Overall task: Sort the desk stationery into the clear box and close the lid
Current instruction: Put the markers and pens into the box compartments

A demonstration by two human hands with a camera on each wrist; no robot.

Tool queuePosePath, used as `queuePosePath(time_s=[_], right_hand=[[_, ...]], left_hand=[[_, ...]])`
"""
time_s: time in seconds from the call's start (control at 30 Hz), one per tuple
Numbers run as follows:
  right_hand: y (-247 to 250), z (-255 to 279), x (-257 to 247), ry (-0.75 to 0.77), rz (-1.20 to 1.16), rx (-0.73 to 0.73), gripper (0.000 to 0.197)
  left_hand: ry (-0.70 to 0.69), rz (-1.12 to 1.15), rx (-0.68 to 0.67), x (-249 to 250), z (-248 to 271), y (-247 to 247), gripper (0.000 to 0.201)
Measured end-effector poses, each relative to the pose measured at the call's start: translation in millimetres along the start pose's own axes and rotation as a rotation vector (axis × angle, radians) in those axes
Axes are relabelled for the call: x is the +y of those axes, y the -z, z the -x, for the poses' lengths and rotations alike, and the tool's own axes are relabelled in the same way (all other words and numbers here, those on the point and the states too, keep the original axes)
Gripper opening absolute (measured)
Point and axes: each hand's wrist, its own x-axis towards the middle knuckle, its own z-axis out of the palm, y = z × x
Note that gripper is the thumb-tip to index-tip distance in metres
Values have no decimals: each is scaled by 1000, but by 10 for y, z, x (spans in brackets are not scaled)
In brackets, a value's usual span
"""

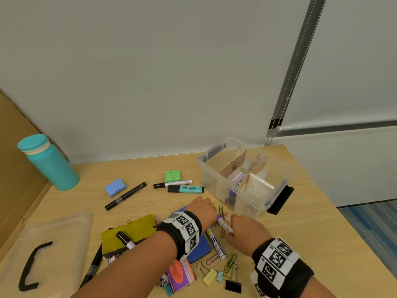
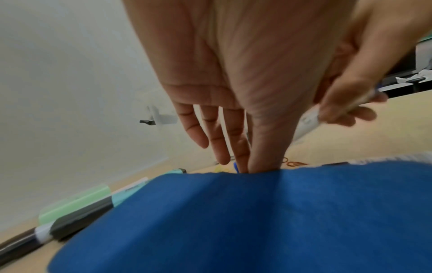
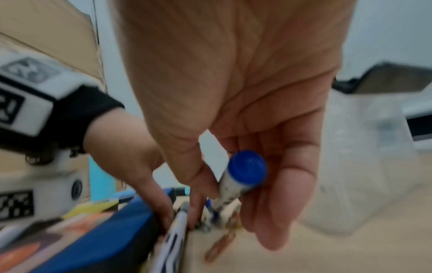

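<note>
Barely started, by the looks of it. The clear box [image 1: 245,177] sits open near the desk's far right corner with only a few bits in its cardboard-divided compartments, and its lid [image 1: 46,244] is parked at the left edge. A blue-capped marker [image 3: 240,177] is pinched in the right hand [image 1: 247,233]; the left hand [image 1: 202,209] is laid flat, fingers straight, at the blue notebook's [image 2: 257,212] edge. Markers, a teal highlighter [image 1: 185,188], paper clips [image 1: 222,211] and binder clips [image 1: 233,286] are still scattered near the front edge. A teal bottle [image 1: 48,162] is left standing far left, out of the way.
</note>
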Motion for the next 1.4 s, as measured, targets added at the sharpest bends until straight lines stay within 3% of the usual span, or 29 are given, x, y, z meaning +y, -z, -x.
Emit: queuePosePath(time_s=[0.17, 0.33, 0.43, 0.5, 0.57, 0.7, 0.83, 0.97, 1.03, 1.1, 1.27, 1.4], right_hand=[[400, 231, 9, 146, -71, 234, 12], [828, 362, 60, 266, -507, 489, 10], [990, 252, 134, 244, -811, 768, 10], [1061, 106, 211, 157, -859, 904, 8], [1132, -81, 272, 39, -751, 850, 7], [1211, -497, 281, -163, -427, 466, 15], [1340, -682, 206, -267, -589, 186, 20], [1469, -650, 149, -336, -755, 3, 20], [1466, -658, 177, -329, -813, 11, 16], [1422, -653, 233, -343, -893, 76, 23], [1148, -446, 484, -253, -422, 361, 40], [728, -247, 641, -323, -144, 485, 58]], left_hand=[[35, 77, 124, -153, 133, -18, 26], [164, 419, 341, -411, 463, -29, 12], [274, 573, 413, -508, 645, -30, 9], [333, 636, 429, -536, 723, -58, 12], [368, 692, 442, -542, 777, -92, 14], [422, 723, 502, -505, 796, -124, 16], [454, 747, 493, -461, 794, -137, 19], [466, 770, 494, -445, 812, -163, 19], [464, 777, 501, -447, 816, -180, 17], [462, 789, 505, -449, 823, -205, 17], [455, 828, 532, -424, 861, -241, 22], [406, 857, 631, -331, 833, -130, 33]])
